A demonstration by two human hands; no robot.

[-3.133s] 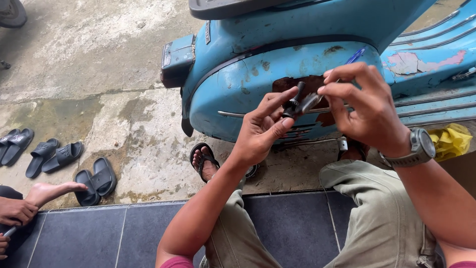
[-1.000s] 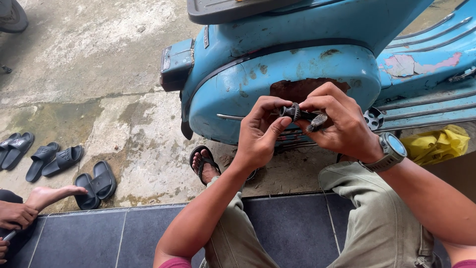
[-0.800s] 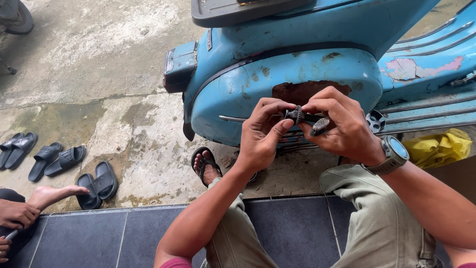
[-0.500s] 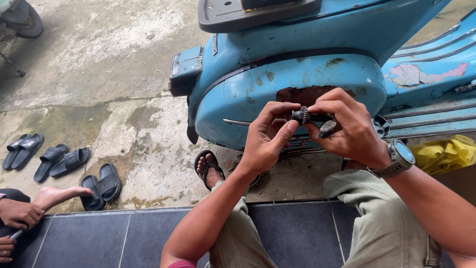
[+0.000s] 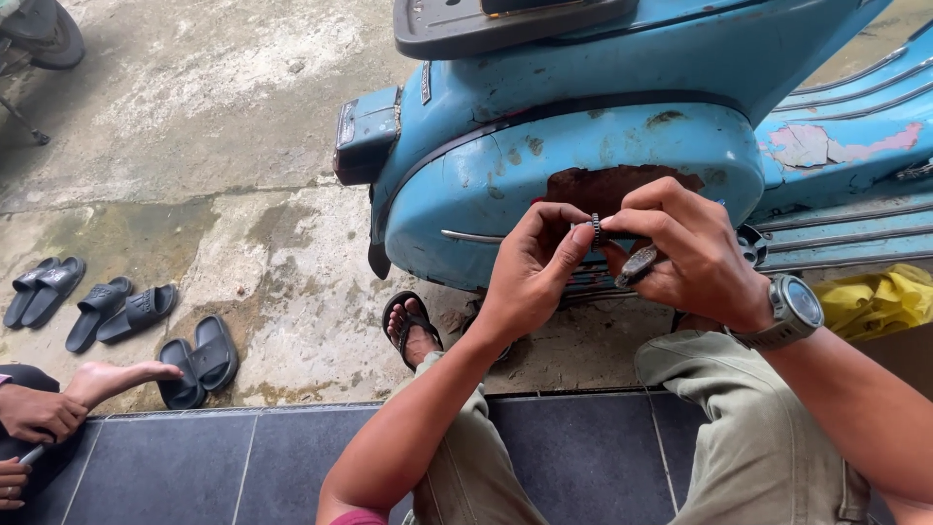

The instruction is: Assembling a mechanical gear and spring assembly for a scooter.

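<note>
Both hands up in front of the blue scooter (image 5: 583, 146), at 12 o'clock from our knees. Left hand (image 5: 530, 277) and right hand (image 5: 680, 253) meet on a small dark ribbed ring (image 5: 596, 230): fingertips of both pinch it between them, likely so we can turn it on edge and inspect it. Right hand also tucks a dull metal part (image 5: 637, 264) under the lower fingers, probably parked there to keep it off the ground. Rusty patch (image 5: 617, 187) on the side panel sits just behind the ring. Black sandals (image 5: 117, 311) at 9 o'clock; another person's hand (image 5: 39, 413) low at 8.
</note>
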